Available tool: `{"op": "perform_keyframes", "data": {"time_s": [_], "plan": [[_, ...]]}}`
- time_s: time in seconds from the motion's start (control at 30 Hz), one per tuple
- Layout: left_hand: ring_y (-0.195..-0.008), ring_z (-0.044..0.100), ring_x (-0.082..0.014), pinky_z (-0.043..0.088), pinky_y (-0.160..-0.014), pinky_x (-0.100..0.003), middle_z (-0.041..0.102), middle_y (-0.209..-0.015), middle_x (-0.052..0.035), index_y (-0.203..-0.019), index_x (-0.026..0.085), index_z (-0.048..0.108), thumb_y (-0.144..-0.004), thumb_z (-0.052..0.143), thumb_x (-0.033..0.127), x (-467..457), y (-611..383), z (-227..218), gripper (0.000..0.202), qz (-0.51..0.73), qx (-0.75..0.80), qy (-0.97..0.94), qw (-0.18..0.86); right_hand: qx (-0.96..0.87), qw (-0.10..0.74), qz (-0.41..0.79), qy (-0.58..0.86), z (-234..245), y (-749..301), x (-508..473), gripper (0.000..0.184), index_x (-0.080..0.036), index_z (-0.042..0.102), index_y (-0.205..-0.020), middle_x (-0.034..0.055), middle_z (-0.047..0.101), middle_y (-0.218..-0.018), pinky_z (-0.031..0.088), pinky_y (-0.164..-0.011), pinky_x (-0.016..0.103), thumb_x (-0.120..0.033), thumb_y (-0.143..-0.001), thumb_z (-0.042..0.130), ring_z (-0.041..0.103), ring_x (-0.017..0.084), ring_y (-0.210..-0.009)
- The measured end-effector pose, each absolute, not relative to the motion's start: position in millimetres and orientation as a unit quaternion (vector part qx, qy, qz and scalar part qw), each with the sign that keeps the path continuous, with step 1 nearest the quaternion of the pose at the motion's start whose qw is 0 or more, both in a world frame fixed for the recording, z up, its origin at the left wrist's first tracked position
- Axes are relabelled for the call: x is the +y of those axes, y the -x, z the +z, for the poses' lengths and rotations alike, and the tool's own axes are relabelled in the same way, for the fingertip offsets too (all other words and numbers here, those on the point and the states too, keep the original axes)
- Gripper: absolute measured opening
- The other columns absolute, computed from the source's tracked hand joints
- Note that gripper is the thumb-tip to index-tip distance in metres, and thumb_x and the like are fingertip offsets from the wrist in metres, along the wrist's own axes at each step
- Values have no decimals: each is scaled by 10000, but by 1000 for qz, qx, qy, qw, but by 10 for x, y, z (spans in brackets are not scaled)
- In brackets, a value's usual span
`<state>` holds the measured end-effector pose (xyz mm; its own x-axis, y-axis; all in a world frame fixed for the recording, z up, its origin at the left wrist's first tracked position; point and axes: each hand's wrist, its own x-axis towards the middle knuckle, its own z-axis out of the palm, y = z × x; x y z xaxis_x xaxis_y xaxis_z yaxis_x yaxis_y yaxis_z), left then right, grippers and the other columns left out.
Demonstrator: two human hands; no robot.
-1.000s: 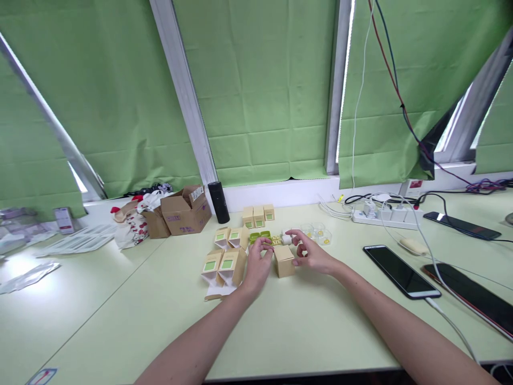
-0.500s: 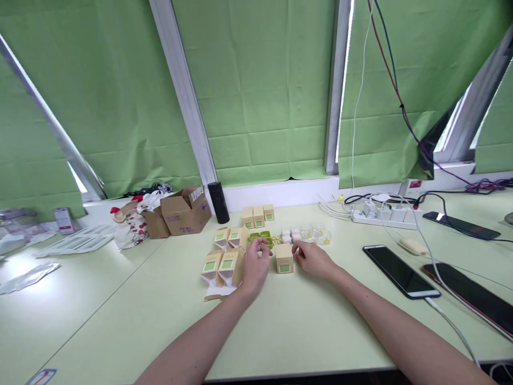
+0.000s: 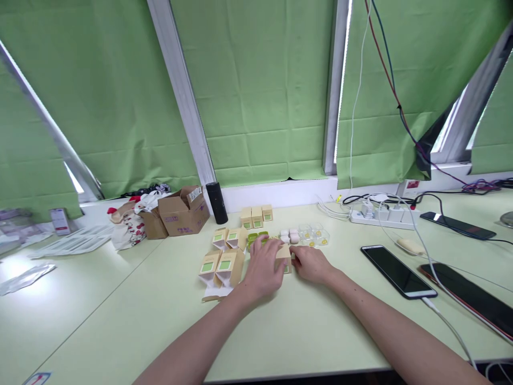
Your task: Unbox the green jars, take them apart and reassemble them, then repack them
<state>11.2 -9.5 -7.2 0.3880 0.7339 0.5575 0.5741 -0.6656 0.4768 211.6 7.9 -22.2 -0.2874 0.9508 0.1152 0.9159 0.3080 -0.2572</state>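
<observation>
A: Where's the box (image 3: 285, 253)?
B: On the table (image 3: 160, 321), between the two hands, its left part hidden behind the left hand (image 3: 264, 266).
A: How does that hand sit?
B: Curled about the box's left side, thumb in front of it. The right hand (image 3: 311, 263) is at the box's right side, fingers bent in.
A: Is either clamped on it?
B: Can't tell. The hands are apart with the box between them, but how firmly they press doesn't show.
A: What's around the box?
B: Left of it, four cartons (image 3: 231, 266), the nearer pair showing white flaps. Just beyond it, white cubes (image 3: 294, 235); beyond and to its right, a clear tray (image 3: 324, 236). Farther beyond, to its left, three small boxes (image 3: 256, 218) in a row. A phone (image 3: 398, 271) lies well to its right, plugged into a white cable (image 3: 449, 327).
</observation>
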Motion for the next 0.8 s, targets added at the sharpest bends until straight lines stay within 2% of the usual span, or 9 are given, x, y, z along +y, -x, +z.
{"op": "perform_keyframes", "data": {"time_s": [0.1,0.27,0.5,0.57,0.7,0.8], "plan": [[-1388,399,-408,267,-1168,-613,672,-1288,-120,-1243,273,654,-865,658,223,-115,-142,27,381,334,391,-853,84,-800,122,65,583,-211,-2118,64,217,-224,656,-1146,115,773,-1101,342,-681,302,-217,-949,564,717,274,-959],[-1295,465,-400,315,-1120,-584,699,-1203,-123,-1174,275,660,-827,652,170,-63,-175,175,363,275,398,-873,58,-802,115,57,583,-226,-2112,68,208,-217,654,-1125,106,777,-1085,322,-663,299,-200,-947,546,719,264,-944],[-1084,569,-379,406,-1059,-499,687,-870,-102,-856,274,641,-729,777,219,158,-185,336,195,231,388,-888,90,-804,125,60,579,-261,-2112,83,212,-219,654,-1125,100,775,-1095,332,-677,296,-191,-941,552,715,265,-954],[-1093,578,-383,433,-1027,-476,701,-916,-117,-967,261,673,-731,753,188,277,-192,450,260,207,387,-895,77,-802,126,64,581,-263,-2116,84,224,-225,657,-1147,100,774,-1115,334,-683,298,-207,-945,561,716,271,-973],[-1231,538,-358,426,-1048,-429,686,-1213,-147,-1327,208,610,-817,647,166,625,-231,776,513,191,418,-888,14,-802,131,74,578,-249,-2120,75,250,-237,658,-1186,100,761,-1174,347,-703,297,-209,-957,562,705,274,-1030],[-1223,532,-355,417,-1030,-422,661,-1265,-166,-1363,181,585,-845,633,156,928,-279,960,521,164,456,-873,-49,-801,132,84,577,-230,-2118,63,257,-237,664,-1193,101,755,-1188,358,-716,298,-204,-964,554,697,272,-1040]]}}
